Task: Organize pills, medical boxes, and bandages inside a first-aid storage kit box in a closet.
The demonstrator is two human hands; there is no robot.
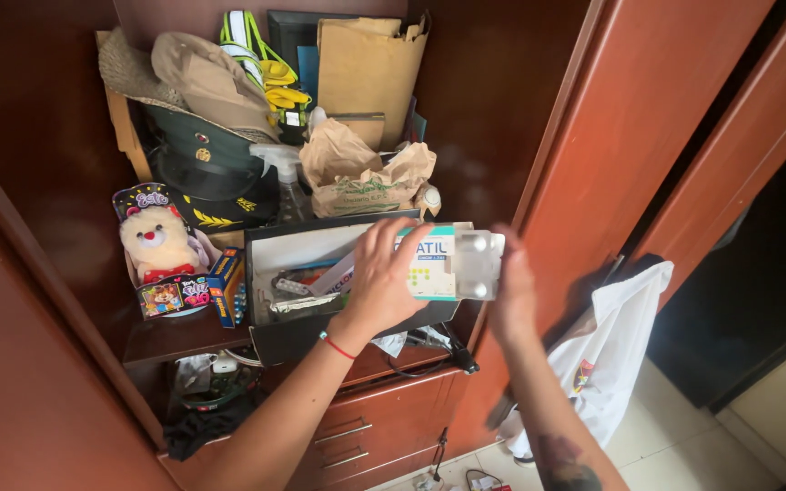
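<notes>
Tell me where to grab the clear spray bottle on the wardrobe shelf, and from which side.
Grip the spray bottle at its narrow neck under the white trigger head, coming from the front and above. It stands upright, its lower body hidden behind the dark box, with hats and paper bags crowding the sides.

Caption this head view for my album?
Two hands, left and right, hold a medicine box and blister pack before a cluttered cupboard.

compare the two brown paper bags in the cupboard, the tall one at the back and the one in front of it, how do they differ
The tall paper bag stands upright and fairly flat against the back; the crumpled paper bag slumps low in front of it. The tall one looks plain, while the crumpled one bears green print. Both are brown paper and sit behind the open box that the hands are at.
</notes>
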